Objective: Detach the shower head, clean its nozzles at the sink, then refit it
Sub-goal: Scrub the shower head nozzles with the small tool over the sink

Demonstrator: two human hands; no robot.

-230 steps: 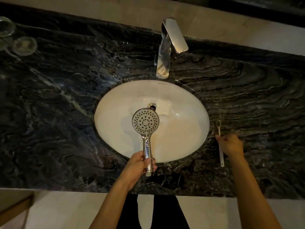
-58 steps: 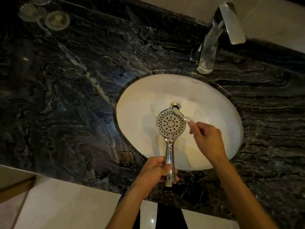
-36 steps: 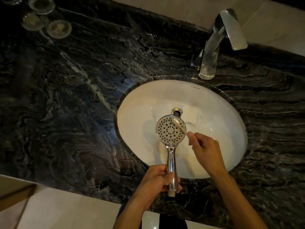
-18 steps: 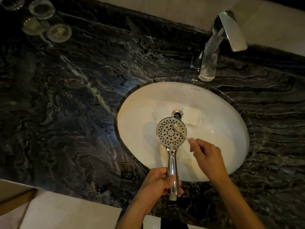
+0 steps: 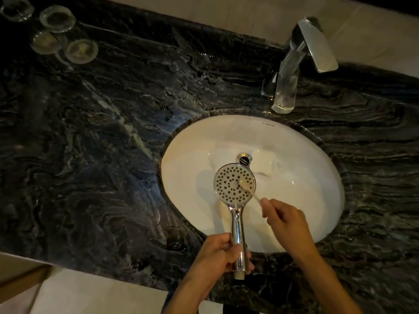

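We see the left hand (image 5: pixel 221 253) wrapped round the lower handle of the shower head (image 5: pixel 235 182), holding it nozzle-face up over the near side of the sink (image 5: pixel 317 177), while the right hand (image 5: pixel 286 219) pinches a toothbrush (image 5: pixel 246 185) whose bristle end lies on the right part of the nozzle face. Most of the brush's shaft is hidden inside that hand. Dim light leaves the glasses (image 5: pixel 81 51) at the surface's (image 5: pixel 90 155) far left corner hard to make out.
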